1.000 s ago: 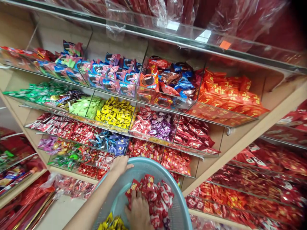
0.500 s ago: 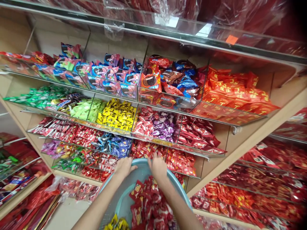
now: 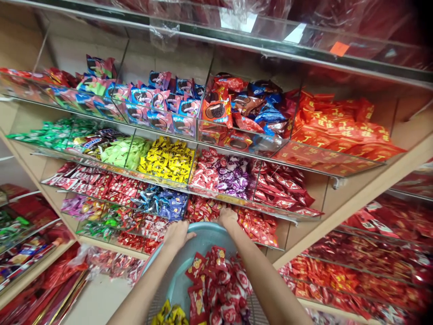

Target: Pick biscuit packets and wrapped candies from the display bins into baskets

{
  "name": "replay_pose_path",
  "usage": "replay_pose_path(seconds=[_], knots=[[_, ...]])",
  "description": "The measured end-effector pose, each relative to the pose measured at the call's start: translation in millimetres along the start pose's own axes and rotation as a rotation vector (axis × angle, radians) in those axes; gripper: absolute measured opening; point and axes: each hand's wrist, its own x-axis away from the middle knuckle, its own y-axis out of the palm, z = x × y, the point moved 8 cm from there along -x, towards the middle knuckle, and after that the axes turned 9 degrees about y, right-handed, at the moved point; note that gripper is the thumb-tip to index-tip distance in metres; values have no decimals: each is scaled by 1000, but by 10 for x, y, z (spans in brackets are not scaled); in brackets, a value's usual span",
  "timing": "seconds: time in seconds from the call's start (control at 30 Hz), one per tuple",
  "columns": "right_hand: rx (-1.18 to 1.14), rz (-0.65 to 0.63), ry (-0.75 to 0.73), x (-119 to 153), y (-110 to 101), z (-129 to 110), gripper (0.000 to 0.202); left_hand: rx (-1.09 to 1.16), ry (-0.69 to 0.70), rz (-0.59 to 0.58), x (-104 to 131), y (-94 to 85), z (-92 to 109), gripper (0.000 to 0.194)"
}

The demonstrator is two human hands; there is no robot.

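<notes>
My left hand [image 3: 177, 237] is closed on the rim of a blue-green plastic basket [image 3: 199, 230], its thumb over the inner side. My right hand [image 3: 228, 217] is at the far side of the basket, against the red wrapped candies [image 3: 204, 208] in a low shelf bin. Its fingers point away and are mostly hidden, so whether it holds any is unclear. Inside the basket lie a pile of red-wrapped candies [image 3: 219, 286] and a smaller heap of yellow-wrapped candies [image 3: 169, 313].
Tiered shelves with clear dividers hold yellow candies [image 3: 167, 160], purple candies [image 3: 233, 174], blue candies [image 3: 172, 204], cookie packs [image 3: 216, 110] and orange-red packets [image 3: 338, 119]. A clear shelf lip [image 3: 237, 198] juts out just above my right hand. More candy shelves stand at both sides.
My right hand has moved forward from over the basket's far part to the red candies in the shelf bin. My left hand stays on the rim; the view has shifted slightly.
</notes>
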Motion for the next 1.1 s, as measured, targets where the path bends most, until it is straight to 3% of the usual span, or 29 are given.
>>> replay_pose_path(seconds=[0.5, 0.77, 0.97, 1.1], knots=[[-17, 166, -94, 55, -180, -50, 30, -11, 17, 8, 12, -43, 39, 43], [-66, 218, -134, 85, -264, 48, 29, 3, 13, 1, 11, -21, 21, 46], [-140, 293, -162, 255, -370, 173, 26, -5, 14, 1, 2, -13, 31, 45], [-208, 358, -182, 389, -316, 261, 33, -18, 12, 7, -14, -14, 32, 46]])
